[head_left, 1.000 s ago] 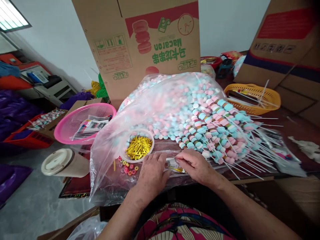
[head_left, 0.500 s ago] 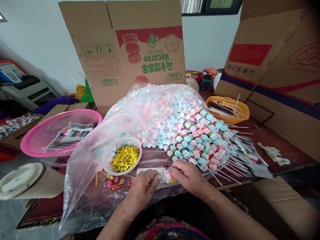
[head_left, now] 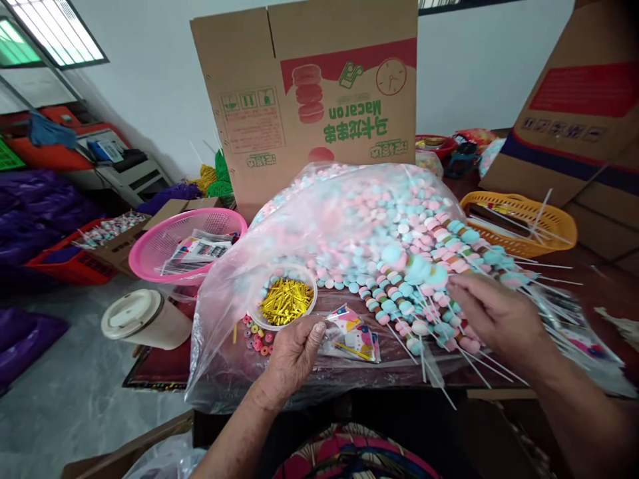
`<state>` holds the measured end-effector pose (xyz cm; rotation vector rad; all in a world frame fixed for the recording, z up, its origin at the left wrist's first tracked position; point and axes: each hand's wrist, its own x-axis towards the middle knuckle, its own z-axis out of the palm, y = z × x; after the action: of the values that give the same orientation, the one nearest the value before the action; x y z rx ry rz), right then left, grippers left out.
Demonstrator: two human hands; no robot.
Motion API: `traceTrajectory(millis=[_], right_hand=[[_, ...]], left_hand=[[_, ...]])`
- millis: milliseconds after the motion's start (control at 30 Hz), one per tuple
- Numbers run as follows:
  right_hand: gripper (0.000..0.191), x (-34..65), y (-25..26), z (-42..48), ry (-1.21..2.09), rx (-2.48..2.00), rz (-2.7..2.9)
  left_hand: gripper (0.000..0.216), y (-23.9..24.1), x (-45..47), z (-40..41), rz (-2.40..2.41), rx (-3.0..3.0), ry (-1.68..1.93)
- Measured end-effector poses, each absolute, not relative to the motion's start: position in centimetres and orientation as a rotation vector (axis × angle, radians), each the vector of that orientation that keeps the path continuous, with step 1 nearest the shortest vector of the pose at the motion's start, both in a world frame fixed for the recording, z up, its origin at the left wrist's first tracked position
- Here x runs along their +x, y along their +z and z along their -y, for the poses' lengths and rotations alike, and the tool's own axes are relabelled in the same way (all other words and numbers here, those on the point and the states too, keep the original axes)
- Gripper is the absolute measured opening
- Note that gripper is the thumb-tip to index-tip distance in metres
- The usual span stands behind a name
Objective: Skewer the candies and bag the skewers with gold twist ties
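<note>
My left hand [head_left: 294,356] is closed, thumb pressed on the fingers, gripping a clear plastic bag with a colourful print [head_left: 343,318]. Another printed bag [head_left: 367,339] lies just beyond it, with a gold twist tie [head_left: 353,350] across it. To the right, my right hand [head_left: 499,313] pinches the end of a marshmallow skewer [head_left: 422,271] in pink and blue, slightly blurred and raised over the pile. Below it spreads the heap of marshmallow skewers [head_left: 394,303], white sticks pointing toward me. A white bowl [head_left: 313,299] of gold twist ties [head_left: 285,303] stands beyond my left hand.
Ring candies [head_left: 257,342] lie by the bowl. A big clear bag [head_left: 319,213] of loose marshmallows fills the middle. Around it are a pink basket [head_left: 144,249] with printed bags, a lidded cup [head_left: 170,326], a yellow basket [head_left: 554,246] and an upright carton [head_left: 249,140].
My right hand has left the printed bag, moved right to the skewers and taken hold of one. My left hand stays on the bag. The view has turned left.
</note>
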<state>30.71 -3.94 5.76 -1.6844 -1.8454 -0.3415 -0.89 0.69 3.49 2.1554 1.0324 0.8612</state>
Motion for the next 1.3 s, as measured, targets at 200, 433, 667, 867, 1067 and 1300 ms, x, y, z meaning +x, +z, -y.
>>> traceTrajectory(millis=[200, 433, 667, 867, 1067, 1300], right_hand=[[0.026, 28.4, 6.4, 7.7, -0.501, -1.376, 2.120], [0.025, 30.0, 7.2, 8.5, -0.678, -1.400, 2.187], [0.022, 28.9, 7.7, 8.7, -0.708, -1.339, 2.168], [0.025, 29.2, 7.4, 9.0, -0.701, -1.327, 2.195], [0.031, 29.0, 7.1, 9.4, -0.642, -1.279, 2.199], [0.033, 30.3, 6.6, 9.5, -0.468, -1.250, 2.282]], left_hand=[[0.039, 4.9, -0.6, -1.0, -1.007, 2.041, 0.805], [0.047, 5.9, -1.1, -0.7, -0.900, 1.988, 0.616], [0.054, 7.0, -0.8, -0.3, -0.901, 1.869, 0.594], [0.056, 7.4, -0.9, -0.4, -0.826, 1.930, 0.530], [0.051, 6.9, -0.7, -0.5, -0.885, 1.871, 0.558], [0.050, 7.0, -0.8, -1.0, -0.755, 1.856, 0.407]])
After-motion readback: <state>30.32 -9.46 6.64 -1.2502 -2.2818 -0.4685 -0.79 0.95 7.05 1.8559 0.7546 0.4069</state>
